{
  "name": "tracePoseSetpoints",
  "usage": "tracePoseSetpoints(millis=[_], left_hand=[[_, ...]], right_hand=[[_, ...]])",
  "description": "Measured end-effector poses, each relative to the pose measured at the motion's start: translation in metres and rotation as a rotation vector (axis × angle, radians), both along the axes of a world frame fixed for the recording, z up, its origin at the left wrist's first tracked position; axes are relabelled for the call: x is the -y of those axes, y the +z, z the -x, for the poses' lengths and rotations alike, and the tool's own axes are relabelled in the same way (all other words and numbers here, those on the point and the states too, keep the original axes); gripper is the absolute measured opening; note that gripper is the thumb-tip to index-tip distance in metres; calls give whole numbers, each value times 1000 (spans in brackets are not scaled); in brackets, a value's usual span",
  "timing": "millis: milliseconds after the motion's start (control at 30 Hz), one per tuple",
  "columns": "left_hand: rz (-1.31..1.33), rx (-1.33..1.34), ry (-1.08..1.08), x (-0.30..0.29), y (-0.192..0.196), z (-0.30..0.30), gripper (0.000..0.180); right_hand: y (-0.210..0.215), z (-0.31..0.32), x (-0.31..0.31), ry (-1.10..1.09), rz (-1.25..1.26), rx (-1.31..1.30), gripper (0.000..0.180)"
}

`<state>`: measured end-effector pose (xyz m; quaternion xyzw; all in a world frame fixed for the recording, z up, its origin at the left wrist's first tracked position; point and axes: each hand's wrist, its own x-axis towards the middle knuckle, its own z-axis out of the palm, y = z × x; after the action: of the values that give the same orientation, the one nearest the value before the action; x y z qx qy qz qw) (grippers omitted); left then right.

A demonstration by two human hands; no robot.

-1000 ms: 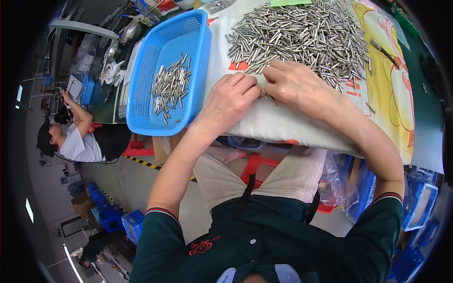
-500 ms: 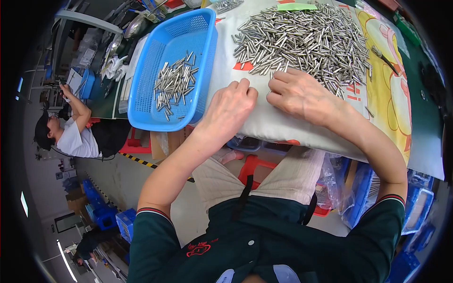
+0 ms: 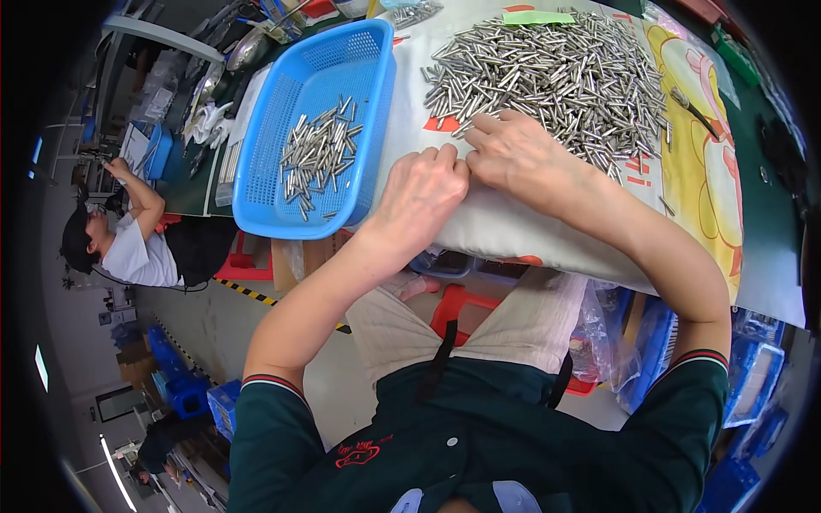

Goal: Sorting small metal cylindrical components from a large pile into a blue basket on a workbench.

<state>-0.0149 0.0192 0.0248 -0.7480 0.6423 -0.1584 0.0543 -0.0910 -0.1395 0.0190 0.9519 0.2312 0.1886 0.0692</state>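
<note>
Steel pins point(image 3: 547, 77) lying flat, axes mixed

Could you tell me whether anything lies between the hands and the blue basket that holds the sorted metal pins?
Nothing visible does. The left hand and right hand rest at the pile of metal pins, and only bare white cloth separates them from the blue basket.

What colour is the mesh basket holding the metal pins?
Bright blue basket, seen in the head view.
</note>
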Motion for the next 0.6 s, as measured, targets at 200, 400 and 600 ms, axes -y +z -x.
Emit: tracePoseSetpoints(millis=[200, 400, 600], left_hand=[[825, -1036, -24, 23, -13, -6, 11], [928, -1232, 67, 37, -29, 0, 15], [948, -1265, 28, 38, -28, 1, 15]], right_hand=[[-8, 7, 21, -88, -863, 182, 11], [-18, 4, 13, -88, -927, 281, 13], [-14, 4, 10, -172, -993, 272, 10]])
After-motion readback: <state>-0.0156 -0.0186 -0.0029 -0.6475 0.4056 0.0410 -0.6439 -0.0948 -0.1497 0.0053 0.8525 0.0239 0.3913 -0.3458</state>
